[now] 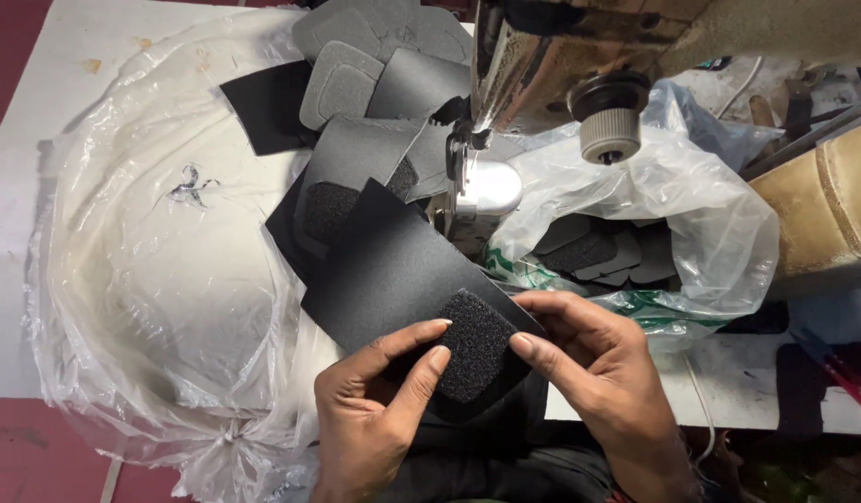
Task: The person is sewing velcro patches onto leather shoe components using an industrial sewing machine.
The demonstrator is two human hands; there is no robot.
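Observation:
My left hand [379, 405] and my right hand [598, 373] both hold one black fabric panel [388, 270] near the bottom middle. A rough, fuzzy black patch [472, 345] lies on the panel's near corner. My left thumb and forefinger press the patch from the left, and my right fingertips pinch its right edge. The panel's far end points up toward the sewing machine's presser foot [458, 177].
A sewing machine [579, 47] fills the top right, with a round knob [609, 121]. Several grey and black cut pieces [374, 84] are piled behind the needle. A clear plastic bag [672, 214] of dark pieces sits right; a large crumpled plastic sheet [169, 251] covers the white table on the left.

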